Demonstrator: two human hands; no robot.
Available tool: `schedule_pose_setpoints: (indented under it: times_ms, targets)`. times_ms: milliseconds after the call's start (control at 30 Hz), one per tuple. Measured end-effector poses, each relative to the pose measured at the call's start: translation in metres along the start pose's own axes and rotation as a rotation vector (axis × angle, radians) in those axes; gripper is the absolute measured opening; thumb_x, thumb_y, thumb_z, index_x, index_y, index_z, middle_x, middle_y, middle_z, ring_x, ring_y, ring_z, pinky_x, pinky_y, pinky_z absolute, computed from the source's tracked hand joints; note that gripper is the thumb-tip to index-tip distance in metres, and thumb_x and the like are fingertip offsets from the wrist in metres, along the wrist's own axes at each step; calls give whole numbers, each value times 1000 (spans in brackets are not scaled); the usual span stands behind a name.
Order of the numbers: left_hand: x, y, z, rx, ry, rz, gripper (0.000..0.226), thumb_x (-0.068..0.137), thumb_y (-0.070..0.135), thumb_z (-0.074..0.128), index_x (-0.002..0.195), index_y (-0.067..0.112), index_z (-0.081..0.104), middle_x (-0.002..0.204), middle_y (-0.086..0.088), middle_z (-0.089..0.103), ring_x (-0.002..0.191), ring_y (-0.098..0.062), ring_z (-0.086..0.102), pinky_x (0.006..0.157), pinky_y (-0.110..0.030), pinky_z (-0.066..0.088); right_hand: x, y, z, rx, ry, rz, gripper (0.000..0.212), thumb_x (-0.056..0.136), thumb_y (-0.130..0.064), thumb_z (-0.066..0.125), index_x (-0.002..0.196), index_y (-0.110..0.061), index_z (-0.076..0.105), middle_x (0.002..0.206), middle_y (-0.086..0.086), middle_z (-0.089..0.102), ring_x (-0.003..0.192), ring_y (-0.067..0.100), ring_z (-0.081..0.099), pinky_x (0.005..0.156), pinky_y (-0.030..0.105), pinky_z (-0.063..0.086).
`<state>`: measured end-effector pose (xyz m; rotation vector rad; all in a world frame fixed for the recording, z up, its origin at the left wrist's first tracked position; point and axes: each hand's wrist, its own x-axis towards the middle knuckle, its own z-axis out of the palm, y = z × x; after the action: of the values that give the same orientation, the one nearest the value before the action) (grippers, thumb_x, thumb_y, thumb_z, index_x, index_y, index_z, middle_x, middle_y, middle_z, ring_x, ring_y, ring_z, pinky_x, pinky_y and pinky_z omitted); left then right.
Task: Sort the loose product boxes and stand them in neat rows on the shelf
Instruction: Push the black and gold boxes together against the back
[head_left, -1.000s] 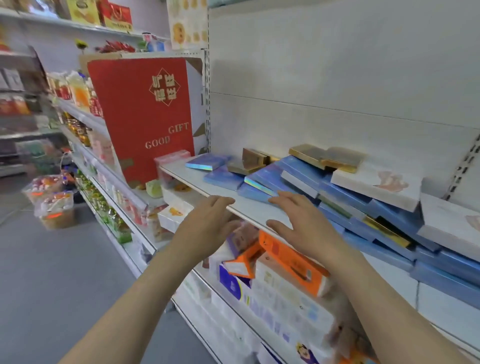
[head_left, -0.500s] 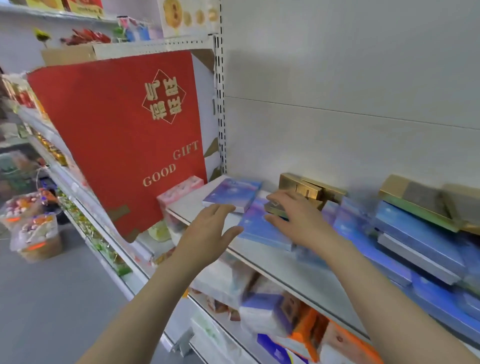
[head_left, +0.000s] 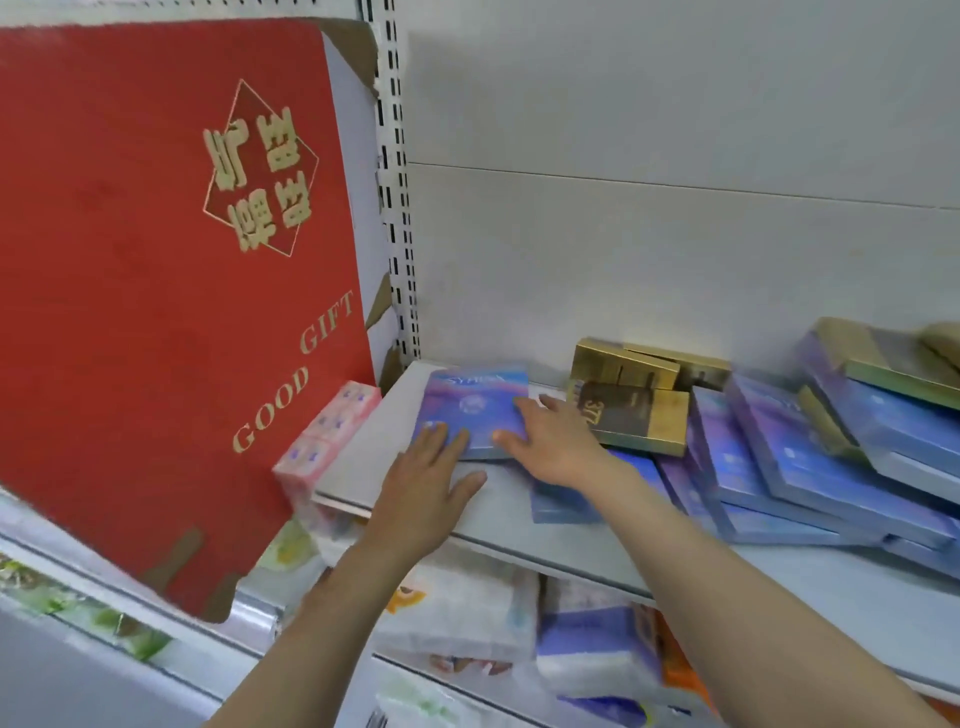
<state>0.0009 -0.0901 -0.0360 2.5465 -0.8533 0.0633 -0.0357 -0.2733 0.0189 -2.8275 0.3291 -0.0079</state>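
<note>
Big red gift box (head_left: 156, 270) leans just left of both hands, pink packs (head_left: 327, 441) at its foot. Blue box (head_left: 470, 410) lies flat at the shelf (head_left: 545, 525) left end. Left hand (head_left: 423, 493) fingers straight, tips on its near edge. Right hand (head_left: 553, 441) fingers spread flat on its right side. Gold boxes (head_left: 631, 410) just right of those fingers; jumbled blue boxes (head_left: 810, 467) beyond. Tissue packs (head_left: 467, 613) below.

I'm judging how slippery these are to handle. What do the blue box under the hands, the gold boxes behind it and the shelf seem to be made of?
Blue box: likely glossy printed card, possibly film-wrapped; it shows a soft sheen.
Gold boxes: card with a metallic foil finish, judging by the bright reflective edges.
Shelf: probably painted metal, smooth, pale and matte.
</note>
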Motion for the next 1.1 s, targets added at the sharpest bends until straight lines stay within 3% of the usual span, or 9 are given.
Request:
schedule_pose_setpoints:
  times_ms: [100, 233, 333, 467, 600, 700, 800, 933, 1100]
  targets:
    - [-3, -6, 2, -75, 27, 28, 106, 69, 86, 4, 151, 25, 32, 161, -1, 21, 150, -15, 9, 115, -22, 2, 5, -12, 10, 305, 56, 76, 81, 89, -56, 60, 154, -21, 26, 148, 7, 47, 135, 29, 43, 109, 40, 37]
    - [-6, -11, 8, -119, 62, 69, 102, 71, 88, -7, 140, 36, 48, 156, 7, 33, 149, -15, 13, 119, -41, 15, 1, -14, 18, 899, 252, 240, 86, 80, -37, 80, 150, -23, 31, 120, 3, 59, 110, 19, 61, 92, 33, 52]
    - [-11, -9, 10, -157, 55, 114, 91, 76, 86, -1, 127, 40, 58, 152, 14, 37, 148, -11, 14, 118, -42, 15, 2, -20, 18, 1052, 303, 321, 84, 82, -31, 80, 150, -18, 32, 123, 4, 59, 91, 19, 69, 89, 38, 57]
    - [-16, -7, 3, -282, 95, 106, 73, 84, 76, 21, 126, 31, 61, 142, 14, 51, 143, -8, 29, 116, -33, 20, 11, -26, 25, 547, 179, 244, 88, 83, -54, 70, 151, -13, 32, 151, 6, 43, 138, 26, 41, 112, 41, 37]
    - [-26, -18, 3, -293, 234, 21, 60, 93, 60, 38, 137, 23, 52, 146, 2, 46, 135, -13, 36, 113, -36, 32, 7, -19, 32, 210, 137, 210, 82, 88, -55, 61, 152, -15, 28, 155, 6, 37, 150, 27, 14, 118, 38, 23]
    - [-24, -20, 0, -206, 153, -154, 64, 98, 51, 40, 151, 19, 29, 160, -8, 19, 144, -23, 20, 117, -34, 18, 8, -22, 34, 300, 107, 130, 84, 84, -55, 67, 150, -17, 32, 150, 6, 45, 145, 25, 29, 115, 40, 30]
    - [-22, -15, -6, -296, 123, -197, 65, 97, 50, 41, 152, 19, 28, 159, -7, 25, 144, -23, 23, 117, -34, 20, 12, -38, 35, 595, 34, 52, 87, 82, -48, 74, 152, -18, 31, 145, 1, 51, 135, 19, 45, 109, 31, 37]
    - [-34, -14, -8, -309, 129, -196, 66, 96, 52, 41, 151, 17, 31, 155, -4, 33, 141, -21, 28, 116, -35, 25, 23, -40, 34, 143, 133, 179, 90, 83, -66, 59, 152, -17, 29, 156, 7, 36, 149, 28, 19, 119, 44, 20]
    - [-40, -16, -13, -323, 184, -259, 61, 97, 47, 45, 149, 17, 34, 153, -4, 35, 140, -21, 28, 115, -33, 25, 19, -37, 27, 30, 70, 93, 96, 75, -71, 64, 148, -18, 33, 146, 6, 49, 140, 28, 33, 116, 45, 20]
